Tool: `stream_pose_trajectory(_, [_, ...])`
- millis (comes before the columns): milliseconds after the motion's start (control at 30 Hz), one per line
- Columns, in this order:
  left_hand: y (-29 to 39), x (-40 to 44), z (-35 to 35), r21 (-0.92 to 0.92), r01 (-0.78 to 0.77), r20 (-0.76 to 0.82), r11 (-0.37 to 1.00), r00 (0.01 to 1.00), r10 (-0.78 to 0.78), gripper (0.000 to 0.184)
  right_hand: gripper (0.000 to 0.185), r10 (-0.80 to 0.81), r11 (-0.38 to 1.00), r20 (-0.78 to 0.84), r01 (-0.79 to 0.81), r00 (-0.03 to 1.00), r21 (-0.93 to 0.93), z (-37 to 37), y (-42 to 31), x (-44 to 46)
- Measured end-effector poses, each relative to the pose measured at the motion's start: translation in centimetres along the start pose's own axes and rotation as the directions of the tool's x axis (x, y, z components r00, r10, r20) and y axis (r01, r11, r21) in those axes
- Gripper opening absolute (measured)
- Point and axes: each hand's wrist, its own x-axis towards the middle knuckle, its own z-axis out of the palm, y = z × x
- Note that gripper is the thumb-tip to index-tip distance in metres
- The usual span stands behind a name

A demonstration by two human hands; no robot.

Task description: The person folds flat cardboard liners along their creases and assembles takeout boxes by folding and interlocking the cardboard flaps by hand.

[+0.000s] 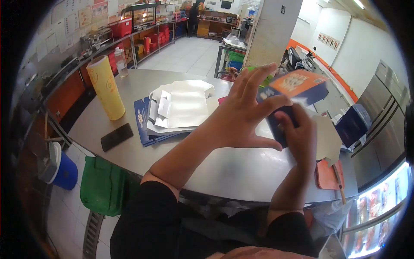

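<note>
A dark blue cardboard box (317,93) with an orange printed panel is up above the right part of the metal table, tilted. My right hand (302,136) has its fingers curled round the near side of this box. My left hand (246,110) is spread beside it, thumb and fingers wide apart, with nothing held. Whether its fingertips touch the box I cannot tell. To the left lies a stack of unfolded box blanks (185,103), white inside and blue outside.
The metal table (224,172) also carries a yellow roll (105,88), a clear bottle (121,64), a black phone (117,137) and an orange cutting board (327,177) with a knife (339,179). Another blue box (351,125) stands at right. A green bin (101,185) stands below left.
</note>
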Motion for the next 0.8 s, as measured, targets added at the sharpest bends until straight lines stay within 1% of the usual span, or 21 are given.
stream_pose_trajectory(33, [-0.2, -0.1, -0.6, 0.008, -0.002, 0.011, 1.0, 1.0, 0.002, 0.087, 0.034, 0.045, 0.994, 0.053, -0.04, 0.998, -0.101, 0.5, 0.7, -0.7])
stream_pose_trajectory(67, [-0.5, -0.1, -1.1, 0.018, -0.003, 0.02, 1.0, 1.0, 0.003, 0.086, 0.026, -0.02, 0.982, 0.118, 0.041, 0.993, -0.186, 1.7, 2.7, -1.5])
stream_pose_trajectory(100, [-0.8, -0.1, -1.8, 0.033, -0.009, 0.027, 0.999, 1.0, 0.008, 0.085, 0.023, 0.005, 0.958, 0.174, 0.045, 0.985, -0.285, 3.2, 4.9, -2.4])
stream_pose_trajectory(133, [-0.8, -0.2, -2.5, 0.035, -0.002, 0.026, 0.999, 1.0, 0.001, 0.077, 0.023, 0.137, 0.932, 0.267, -0.033, 0.954, -0.361, 4.4, 4.9, -3.3])
stream_pose_trajectory(167, [-0.9, -0.3, -2.8, 0.039, 0.015, 0.039, 0.999, 0.999, -0.017, 0.075, 0.025, 0.054, 0.912, 0.365, 0.103, 0.93, -0.398, 5.6, 6.3, -4.3])
stream_pose_trajectory(200, [-1.1, -0.5, -3.0, 0.04, 0.031, 0.057, 0.999, 0.998, -0.033, 0.073, 0.027, 0.199, 0.926, 0.501, 0.007, 0.842, -0.378, 6.7, 7.9, -4.9])
stream_pose_trajectory(233, [-1.2, -0.5, -3.2, 0.037, 0.046, 0.079, 0.998, 0.996, -0.049, 0.072, 0.027, 0.03, 0.919, 0.53, 0.185, 0.848, -0.347, 8.0, 12.2, -6.2])
stream_pose_trajectory(300, [-1.3, -0.5, -3.9, 0.034, 0.077, 0.1, 0.996, 0.992, -0.08, 0.066, 0.029, 0.068, 0.909, 0.439, 0.126, 0.896, -0.397, 7.7, 12.3, -8.0])
stream_pose_trajectory(333, [-1.5, -0.5, -4.3, 0.035, 0.097, 0.106, 0.995, 0.989, -0.1, 0.063, 0.031, 0.038, 0.879, 0.367, 0.143, 0.93, -0.454, 7.1, 11.6, -8.4])
stream_pose_trajectory(400, [-3.1, -0.9, -4.3, -0.055, 0.177, 0.171, 0.983, 0.971, -0.165, 0.056, 0.038, -0.041, 0.813, 0.227, 0.165, 0.973, -0.559, 5.3, 8.7, -9.1])
stream_pose_trajectory(433, [-4.3, -1.5, -3.9, -0.097, 0.222, 0.211, 0.97, 0.957, -0.198, 0.053, 0.039, -0.093, 0.834, 0.201, 0.186, 0.975, -0.52, 4.9, 7.2, -9.3])
stream_pose_trajectory(467, [-6.3, -3.0, -2.9, -0.141, 0.257, 0.216, 0.956, 0.95, -0.224, 0.047, 0.041, -0.14, 0.854, 0.173, 0.207, 0.975, -0.476, 4.7, 5.5, -9.5])
stream_pose_trajectory(500, [-8.0, -4.9, -2.0, -0.171, 0.354, 0.281, 0.92, 0.912, -0.299, 0.045, 0.043, -0.183, 0.874, 0.144, 0.228, 0.973, -0.429, 4.8, 4.2, -9.8])
stream_pose_trajectory(533, [-9.9, -7.3, -1.2, -0.192, 0.446, 0.347, 0.874, 0.864, -0.364, 0.044, 0.043, -0.251, 0.884, 0.159, 0.293, 0.955, -0.364, 5.4, 3.4, -10.1])
stream_pose_trajectory(600, [-14.5, -14.2, 0.8, 0.052, 0.521, 0.492, 0.852, 0.729, -0.475, 0.044, 0.046, -0.209, 0.903, 0.27, 0.292, 0.94, -0.315, 7.3, 3.0, -10.9])
stream_pose_trajectory(633, [-14.9, -16.6, 0.7, 0.145, 0.566, 0.543, 0.812, 0.64, -0.543, 0.046, 0.048, -0.191, 0.912, 0.322, 0.289, 0.927, -0.291, 8.3, 3.2, -11.1])
stream_pose_trajectory(667, [-15.6, -19.0, 0.7, 0.126, 0.628, 0.566, 0.768, 0.59, -0.575, 0.048, 0.053, -0.123, 0.926, 0.386, 0.246, 0.914, -0.287, 9.6, 3.8, -11.3])
stream_pose_trajectory(700, [-15.9, -20.5, 0.5, 0.109, 0.685, 0.589, 0.72, 0.539, -0.602, 0.05, 0.054, -0.125, 0.92, 0.416, 0.262, 0.901, -0.292, 10.7, 5.0, -11.6])
stream_pose_trajectory(767, [-15.8, -21.0, -0.2, 0.178, 0.638, 0.569, 0.75, 0.555, -0.607, 0.05, 0.057, -0.132, 0.904, 0.466, 0.299, 0.875, -0.305, 12.3, 6.5, -11.6])
stream_pose_trajectory(800, [-15.9, -21.1, -0.4, 0.207, 0.612, 0.557, 0.763, 0.567, -0.606, 0.05, 0.057, -0.114, 0.911, 0.472, 0.281, 0.874, -0.301, 12.5, 7.0, -11.4])
